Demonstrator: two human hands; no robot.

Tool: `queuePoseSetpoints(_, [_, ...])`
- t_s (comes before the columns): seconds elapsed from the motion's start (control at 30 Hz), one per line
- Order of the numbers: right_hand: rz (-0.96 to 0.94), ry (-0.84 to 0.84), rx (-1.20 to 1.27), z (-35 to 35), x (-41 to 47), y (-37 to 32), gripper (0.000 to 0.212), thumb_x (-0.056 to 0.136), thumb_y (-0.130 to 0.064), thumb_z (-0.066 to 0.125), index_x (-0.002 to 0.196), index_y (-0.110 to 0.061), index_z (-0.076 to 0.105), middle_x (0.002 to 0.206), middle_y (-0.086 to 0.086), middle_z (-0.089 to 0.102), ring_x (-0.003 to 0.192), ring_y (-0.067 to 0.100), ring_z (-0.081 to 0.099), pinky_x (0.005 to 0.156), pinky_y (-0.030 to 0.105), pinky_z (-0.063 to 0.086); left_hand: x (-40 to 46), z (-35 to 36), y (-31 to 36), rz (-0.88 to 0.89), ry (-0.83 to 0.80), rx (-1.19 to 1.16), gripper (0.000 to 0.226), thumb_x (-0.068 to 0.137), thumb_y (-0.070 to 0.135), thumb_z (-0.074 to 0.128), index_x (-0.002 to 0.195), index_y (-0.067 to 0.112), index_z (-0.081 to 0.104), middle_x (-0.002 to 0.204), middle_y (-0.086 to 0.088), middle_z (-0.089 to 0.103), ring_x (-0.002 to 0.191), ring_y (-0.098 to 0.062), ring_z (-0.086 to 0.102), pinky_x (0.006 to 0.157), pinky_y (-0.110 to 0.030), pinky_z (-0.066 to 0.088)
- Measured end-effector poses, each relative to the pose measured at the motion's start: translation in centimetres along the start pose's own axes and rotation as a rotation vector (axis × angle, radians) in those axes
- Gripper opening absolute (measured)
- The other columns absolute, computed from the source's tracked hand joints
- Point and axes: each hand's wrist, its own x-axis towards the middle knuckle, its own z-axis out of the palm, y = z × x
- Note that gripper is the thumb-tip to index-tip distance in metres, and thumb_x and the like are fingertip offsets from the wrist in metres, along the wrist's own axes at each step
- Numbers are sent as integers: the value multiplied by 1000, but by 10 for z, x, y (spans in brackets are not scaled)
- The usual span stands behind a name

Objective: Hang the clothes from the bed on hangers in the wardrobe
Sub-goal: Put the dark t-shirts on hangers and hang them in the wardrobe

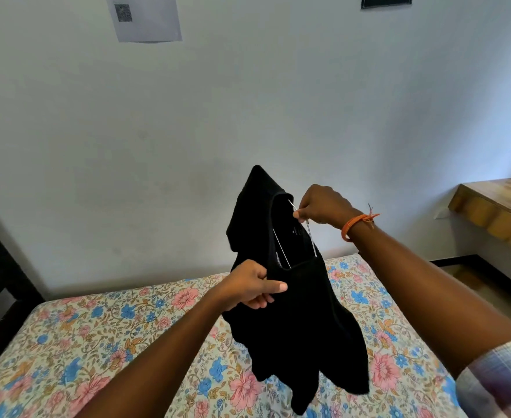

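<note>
I see a black garment (pixel 293 321), a silver wire hanger (pixel 310 236), a pink, blue and orange floral bedsheet (pixel 97 336), an orange wrist thread (pixel 357 223), and a pale plaid sleeve (pixel 501 378)

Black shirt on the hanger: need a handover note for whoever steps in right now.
Left hand: grips the black shirt at its shoulder fabric.
Right hand: fingers pinch the wire hanger at the top, its arms inside the neckline.
Shirt is held up over the floral bed.
Done: hanger fed into the shirt.
Left: settle the shoulders, carry it to the wardrobe, which is out of view. No other clothes visible on the bed.
</note>
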Motion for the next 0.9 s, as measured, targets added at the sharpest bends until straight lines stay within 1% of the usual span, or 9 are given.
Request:
queuePoseSetpoints(0.1, [12,5,11,6,1,-13,19,78,-25,79,73,-7,78,72,12,72,74,28,68,69,37,54,-1,13,1,-6,77,24,28,89,29,71,73,12,57,74,-10,69,57,-15,66,53,-25,54])
queuePoseSetpoints(0.2, [24,-31,-2,10,2,-24,14,75,-21,79,70,-8,77,69,7,67,75,26,66,68,35,51,1,42,2,-31,365,120,30,94,34,64,73,16,51,71,-6,63,61,-22,65,60,-37,56])
queuePoseSetpoints(0.27, [40,-49,-13,12,2,-27,14,74,-19,79,71,-6,75,69,8,65,76,27,65,67,35,50,-1,59,8,40,533,248,43,92,51,58,68,19,46,62,2,51,55,-16,52,55,-34,45])
queuePoseSetpoints(0.3, [50,-49,-12,12,2,-28,14,73,-18,79,72,-5,73,69,8,63,76,28,64,66,35,49,-2,67,13,76,551,291,52,90,62,54,63,19,42,56,4,43,49,-13,43,51,-31,38])
queuePoseSetpoints(0.43, [65,-31,23,12,2,-33,15,74,-14,78,68,-7,67,68,7,59,73,27,60,65,34,48,-3,92,37,134,459,461,69,78,83,46,57,19,31,48,2,31,41,-13,28,44,-28,23])
queuePoseSetpoints(0.6, [91,24,4,7,1,-33,24,80,-14,75,64,-11,57,66,5,57,66,23,57,64,32,46,4,100,47,146,449,473,52,98,48,52,63,15,33,57,-3,34,48,-18,34,49,-30,29])
queuePoseSetpoints(0.7, [100,71,-33,5,2,-28,23,81,-13,73,68,-10,54,68,5,55,66,23,57,60,30,45,0,102,44,301,420,526,51,100,44,49,63,15,32,57,-2,34,49,-16,33,50,-31,28])
queuePoseSetpoints(0.8, [95,54,-100,6,2,-27,22,79,-14,73,70,-10,53,70,5,55,75,28,59,64,32,46,0,105,41,409,274,441,54,99,44,52,62,9,36,56,-8,35,47,-18,33,50,-36,31])
queuePoseSetpoints(0.9, [66,-54,-146,6,1,-27,30,82,-22,75,74,-13,48,78,5,55,84,29,59,75,37,51,-4,98,42,376,164,320,51,97,46,55,68,4,55,63,-8,58,49,-21,53,53,-38,47])
